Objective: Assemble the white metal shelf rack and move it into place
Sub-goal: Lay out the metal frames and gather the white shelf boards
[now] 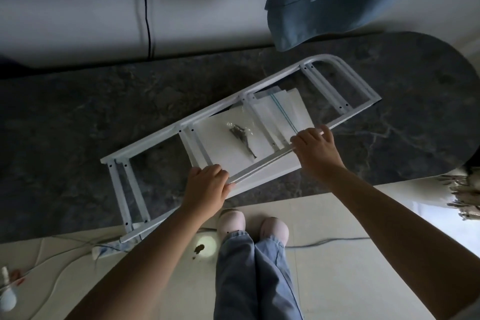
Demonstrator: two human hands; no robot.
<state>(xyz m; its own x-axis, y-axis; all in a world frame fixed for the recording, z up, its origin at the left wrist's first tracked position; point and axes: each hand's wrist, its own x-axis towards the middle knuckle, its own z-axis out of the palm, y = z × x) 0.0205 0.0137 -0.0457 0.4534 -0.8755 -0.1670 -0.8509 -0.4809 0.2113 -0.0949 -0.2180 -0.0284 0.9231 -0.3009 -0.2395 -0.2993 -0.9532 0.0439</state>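
Observation:
Two white metal ladder-shaped side frames (207, 114) lie stacked together, slanting across a dark marbled table (78, 117). Under them lie white shelf panels (228, 148), and on a panel sits a small clear bag of screws (240, 132). My left hand (207, 187) grips the near rail of the frames toward the lower left. My right hand (315, 143) grips the same rail further to the right. The frames' lower left end sticks out past the table's near edge.
A white sofa (78, 13) stands behind the table, with a blue cloth (324, 0) hanging at the upper right. On the tiled floor lie cables (65, 249), a power strip (104, 251) and my slippered feet (253, 223). The table's rounded end is at the right.

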